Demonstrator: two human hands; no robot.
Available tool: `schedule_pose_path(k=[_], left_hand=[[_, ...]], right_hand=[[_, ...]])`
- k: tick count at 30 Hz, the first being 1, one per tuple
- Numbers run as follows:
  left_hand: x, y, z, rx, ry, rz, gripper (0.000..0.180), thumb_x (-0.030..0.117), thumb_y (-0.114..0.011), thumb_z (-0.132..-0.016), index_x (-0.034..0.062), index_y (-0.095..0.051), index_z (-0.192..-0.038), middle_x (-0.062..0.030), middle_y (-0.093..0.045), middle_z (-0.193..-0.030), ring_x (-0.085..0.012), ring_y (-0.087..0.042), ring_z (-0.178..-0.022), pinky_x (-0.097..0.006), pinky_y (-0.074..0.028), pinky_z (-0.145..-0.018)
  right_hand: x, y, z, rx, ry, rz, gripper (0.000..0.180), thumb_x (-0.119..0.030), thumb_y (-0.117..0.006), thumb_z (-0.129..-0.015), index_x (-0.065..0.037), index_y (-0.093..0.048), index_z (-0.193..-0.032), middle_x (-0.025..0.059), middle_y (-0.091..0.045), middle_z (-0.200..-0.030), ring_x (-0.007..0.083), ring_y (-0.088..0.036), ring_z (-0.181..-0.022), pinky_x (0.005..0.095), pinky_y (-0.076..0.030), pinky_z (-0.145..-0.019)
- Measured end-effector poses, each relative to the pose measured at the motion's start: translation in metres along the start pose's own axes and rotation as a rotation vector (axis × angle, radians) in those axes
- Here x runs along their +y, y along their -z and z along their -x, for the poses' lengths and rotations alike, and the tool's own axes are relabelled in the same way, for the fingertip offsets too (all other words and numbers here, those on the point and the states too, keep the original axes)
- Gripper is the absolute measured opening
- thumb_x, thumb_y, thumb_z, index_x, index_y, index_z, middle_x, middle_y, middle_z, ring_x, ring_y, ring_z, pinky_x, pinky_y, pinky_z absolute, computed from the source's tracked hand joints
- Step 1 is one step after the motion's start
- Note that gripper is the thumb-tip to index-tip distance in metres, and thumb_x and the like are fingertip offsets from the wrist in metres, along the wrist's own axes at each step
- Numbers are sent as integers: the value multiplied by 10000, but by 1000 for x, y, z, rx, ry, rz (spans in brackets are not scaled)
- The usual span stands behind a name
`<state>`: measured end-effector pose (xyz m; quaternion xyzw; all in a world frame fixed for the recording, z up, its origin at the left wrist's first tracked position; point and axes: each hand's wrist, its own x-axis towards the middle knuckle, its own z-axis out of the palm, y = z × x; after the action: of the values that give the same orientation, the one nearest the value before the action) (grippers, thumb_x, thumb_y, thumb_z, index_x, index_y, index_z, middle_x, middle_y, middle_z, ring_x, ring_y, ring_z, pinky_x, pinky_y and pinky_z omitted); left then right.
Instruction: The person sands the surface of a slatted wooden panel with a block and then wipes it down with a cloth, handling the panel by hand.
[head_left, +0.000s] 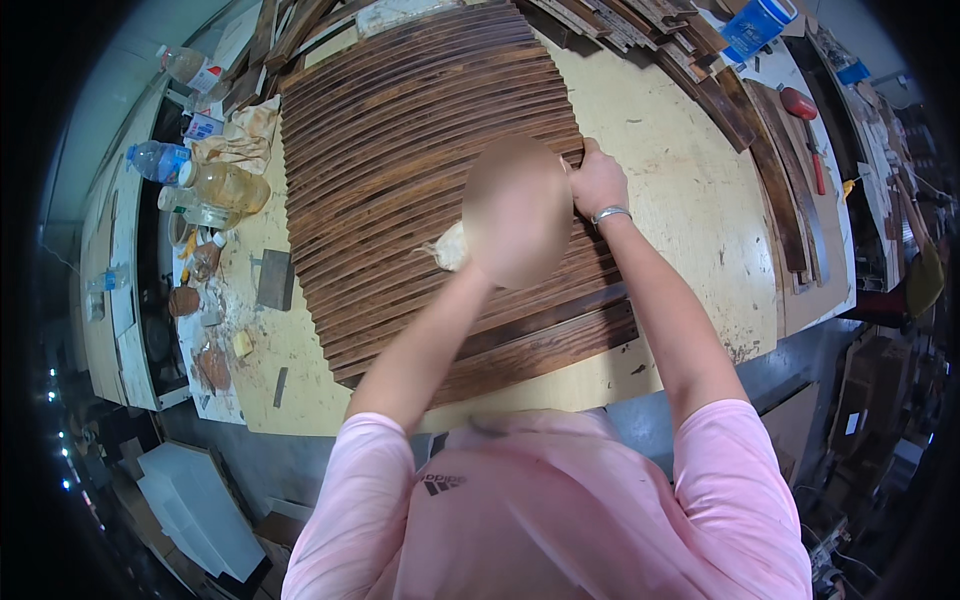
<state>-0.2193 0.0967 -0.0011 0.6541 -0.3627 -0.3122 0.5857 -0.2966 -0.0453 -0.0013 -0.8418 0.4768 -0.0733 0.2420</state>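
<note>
While half-curled R hand [602, 183] touches brown slatted-wood panel [400, 170] at right, blurred L hand [515, 220] adjoins white cloth [451, 249]; holds: can't tell.

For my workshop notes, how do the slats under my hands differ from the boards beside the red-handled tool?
The slats lie left to right; the boards point away from you. The slats are many, in a packed row; the boards are just a few. Both look like brown wood.
</note>
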Motion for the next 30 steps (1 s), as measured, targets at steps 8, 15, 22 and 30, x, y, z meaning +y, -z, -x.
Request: schedule_pose_path(k=[8,15,22,30], left_hand=[[-10,114,46,-47,-423,-1117,474,98,-578,-937,121,-543,-1409,-165,-558,-1400,-331,-489,-1342,-430,-377,-1134],[-26,258,130,186,-82,-993,406,41,-600,-916,90,-633,-1318,-135,-557,-1424,-306,-491,-1356,-411,-387,-1139],[-7,139,84,51,-197,-1005,421,58,-549,-953,86,-564,-1373,-142,-492,-1477,-352,-486,-1335,-444,-424,-1117],[10,39,30,-177,-390,-959,712,280,-746,-847,48,-435,-1443,-188,-420,-1502,-361,-381,-1416,-496,-281,-1194]], right_hand=[[1,-1,-2,-1,38,38,657,-548,-673,-852,46,-604,-1127,282,-703,-974,432,-675,-969,476,-544,-857],[-6,3,3,-16,18,36,641,-540,-672,-856,45,-602,-1109,285,-699,-1001,428,-672,-983,479,-538,-870],[-7,1,2,-27,19,66,625,-528,-666,-865,39,-598,-1120,277,-703,-995,427,-675,-981,476,-541,-870],[2,-4,-2,-15,37,87,626,-529,-655,-874,39,-595,-1130,276,-704,-991,426,-678,-974,480,-541,-862]])
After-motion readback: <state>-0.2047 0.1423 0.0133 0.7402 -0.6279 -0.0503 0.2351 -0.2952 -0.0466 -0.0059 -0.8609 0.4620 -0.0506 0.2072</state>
